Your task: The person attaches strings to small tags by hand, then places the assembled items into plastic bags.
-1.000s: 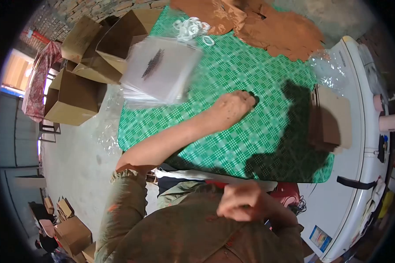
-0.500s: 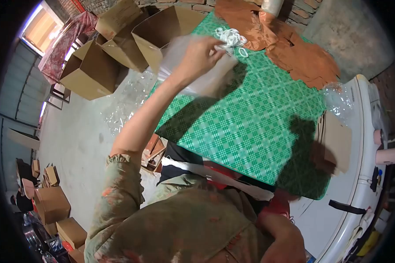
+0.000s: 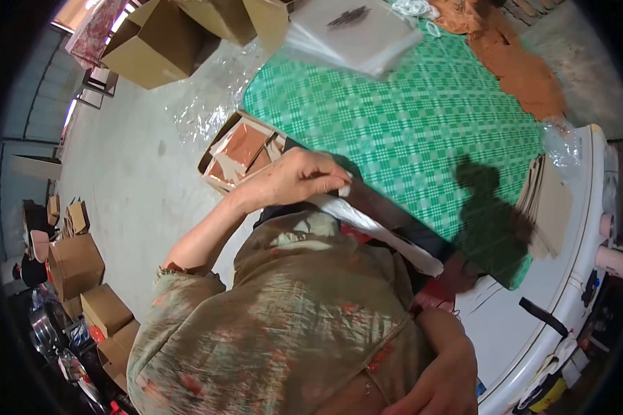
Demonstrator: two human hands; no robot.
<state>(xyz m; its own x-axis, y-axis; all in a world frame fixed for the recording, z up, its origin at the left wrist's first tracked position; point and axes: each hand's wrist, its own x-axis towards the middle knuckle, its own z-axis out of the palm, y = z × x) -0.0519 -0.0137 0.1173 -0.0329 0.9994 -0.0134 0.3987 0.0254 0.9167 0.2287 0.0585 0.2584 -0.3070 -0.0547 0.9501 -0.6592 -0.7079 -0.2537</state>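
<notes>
My left hand (image 3: 308, 178) is over my lap at the table's near edge, thumb and fingertips pinched together. A small white bit shows at the fingertips; I cannot make out what it is. Just below them lies a long white bundle (image 3: 384, 232), slanting across my lap. My right hand (image 3: 426, 394) is low at the bottom edge, partly cut off, and its fingers do not show clearly. On the table's green checked cover (image 3: 394, 131) rests a stack of clear plastic bags (image 3: 387, 41), with a small pile of dark thin pieces (image 3: 349, 18) on top.
White loops (image 3: 415, 8) and brown cloth (image 3: 512, 62) lie at the far side. Flat cardboard pieces (image 3: 550, 207) are on the right. An open box with brown packets (image 3: 242, 152) stands left of my hand. Large cartons (image 3: 152, 48) stand beyond the floor (image 3: 145, 159).
My left hand has come back from the plastic bags and white loops to my lap. The view has tilted downward. The dark pieces on the bags are now uncovered.
</notes>
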